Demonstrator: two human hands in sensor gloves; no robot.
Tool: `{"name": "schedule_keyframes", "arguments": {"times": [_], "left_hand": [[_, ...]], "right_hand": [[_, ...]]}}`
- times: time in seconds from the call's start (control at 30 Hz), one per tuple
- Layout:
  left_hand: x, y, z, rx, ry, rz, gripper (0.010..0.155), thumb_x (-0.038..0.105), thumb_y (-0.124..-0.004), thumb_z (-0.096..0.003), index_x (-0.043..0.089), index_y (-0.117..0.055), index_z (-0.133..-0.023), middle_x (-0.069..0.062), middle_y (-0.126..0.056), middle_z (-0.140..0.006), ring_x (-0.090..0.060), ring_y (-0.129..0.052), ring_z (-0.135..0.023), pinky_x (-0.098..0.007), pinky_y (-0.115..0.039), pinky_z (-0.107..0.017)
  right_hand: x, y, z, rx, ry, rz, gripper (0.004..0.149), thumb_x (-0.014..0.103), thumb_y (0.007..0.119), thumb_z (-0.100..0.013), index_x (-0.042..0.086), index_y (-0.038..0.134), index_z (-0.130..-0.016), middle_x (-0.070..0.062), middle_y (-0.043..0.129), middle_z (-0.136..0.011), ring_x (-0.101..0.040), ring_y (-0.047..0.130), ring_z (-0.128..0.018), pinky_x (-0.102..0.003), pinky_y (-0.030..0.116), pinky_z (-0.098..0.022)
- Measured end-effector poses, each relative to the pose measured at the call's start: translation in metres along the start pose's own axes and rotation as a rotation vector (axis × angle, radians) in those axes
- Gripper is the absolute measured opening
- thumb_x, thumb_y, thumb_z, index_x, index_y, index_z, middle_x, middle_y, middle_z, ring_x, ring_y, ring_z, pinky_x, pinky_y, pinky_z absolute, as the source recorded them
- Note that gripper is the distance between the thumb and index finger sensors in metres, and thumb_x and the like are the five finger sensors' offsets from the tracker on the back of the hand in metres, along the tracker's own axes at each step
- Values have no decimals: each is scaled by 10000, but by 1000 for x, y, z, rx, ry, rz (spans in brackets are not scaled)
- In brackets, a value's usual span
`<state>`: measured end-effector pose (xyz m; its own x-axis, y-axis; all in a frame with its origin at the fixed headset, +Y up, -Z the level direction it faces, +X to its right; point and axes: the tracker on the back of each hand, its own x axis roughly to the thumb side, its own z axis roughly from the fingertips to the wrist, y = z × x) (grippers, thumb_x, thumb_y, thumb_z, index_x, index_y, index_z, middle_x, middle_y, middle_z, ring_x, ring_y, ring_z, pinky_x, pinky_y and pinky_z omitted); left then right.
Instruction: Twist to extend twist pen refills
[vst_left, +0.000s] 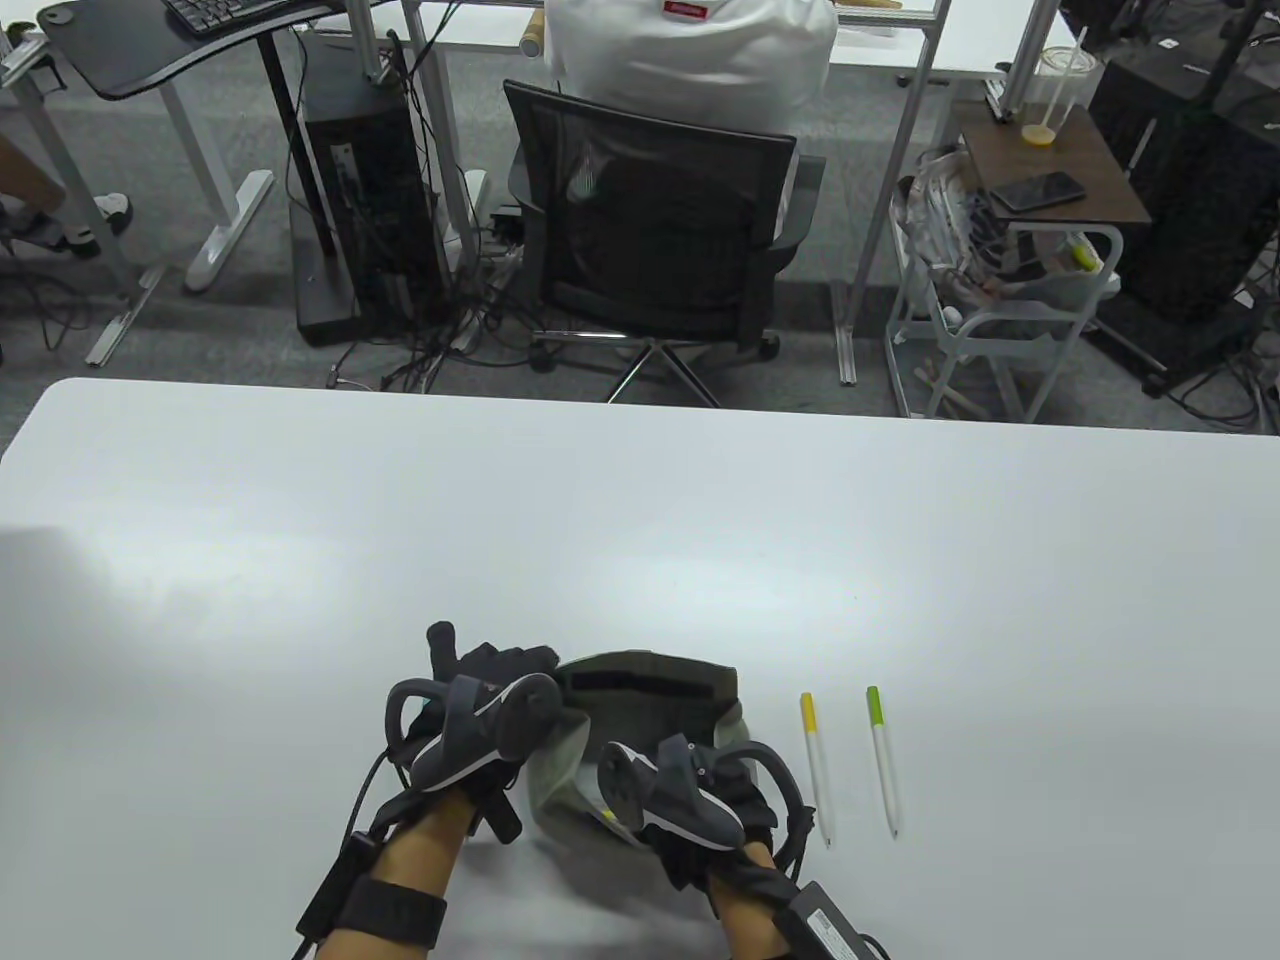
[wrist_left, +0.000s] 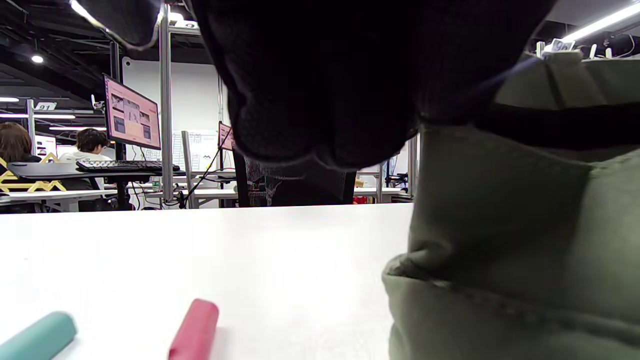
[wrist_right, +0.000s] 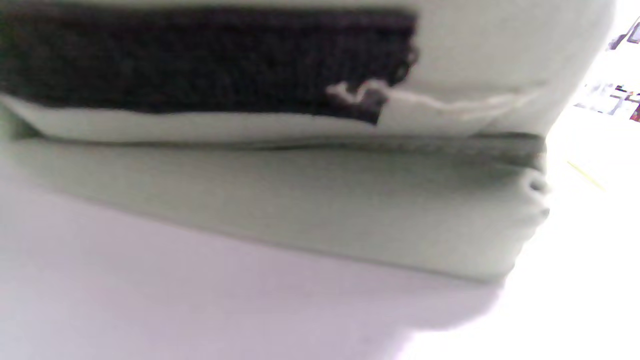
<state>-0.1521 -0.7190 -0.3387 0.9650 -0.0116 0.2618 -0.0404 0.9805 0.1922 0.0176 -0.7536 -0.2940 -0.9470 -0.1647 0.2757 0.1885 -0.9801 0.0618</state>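
Note:
An olive-green fabric pouch lies open on the white table between my hands. My left hand grips the pouch's left edge; in the left wrist view its gloved fingers curl at the pouch's top. My right hand is at the pouch's mouth, its fingers hidden under the tracker. A white pen with a yellow end and a white pen with a green end lie side by side to the right of the pouch. The right wrist view shows only the pouch, blurred.
In the left wrist view a red pen end and a teal pen end lie on the table left of the pouch; the table view hides them. An office chair stands beyond the table's far edge.

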Motion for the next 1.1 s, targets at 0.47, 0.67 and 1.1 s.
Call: {"name": "schedule_keyframes", "arguments": {"times": [0.47, 0.67, 1.1], "left_hand": [[2, 0, 1, 1, -5, -5, 433, 399, -846, -515, 173, -874, -883, -11, -1024, -681, -276, -1007, -636, -775, -472, -680], [2, 0, 1, 0, -5, -7, 435, 398, -845, -515, 171, -873, -885, -11, -1023, -682, -277, -1007, -636, -775, -473, -679], [4, 0, 1, 3, 1, -22, 434, 393, -843, -516, 167, -872, -886, -13, -1022, -681, -279, -1006, -636, -776, -471, -680]], "right_hand": [[4, 7, -4, -43, 4, 24, 468, 417, 908, -281, 283, 906, -729, -8, 971, -711, -124, 1000, -356, -267, 863, -228], [9, 6, -6, -47, 18, 53, 460, 393, 926, -258, 257, 916, -698, -13, 1003, -632, -116, 1004, -330, -275, 867, -211], [-14, 5, -8, -29, 120, -166, 444, 326, 794, -322, 233, 888, -746, -55, 985, -651, -116, 990, -331, -266, 855, -216]]}}
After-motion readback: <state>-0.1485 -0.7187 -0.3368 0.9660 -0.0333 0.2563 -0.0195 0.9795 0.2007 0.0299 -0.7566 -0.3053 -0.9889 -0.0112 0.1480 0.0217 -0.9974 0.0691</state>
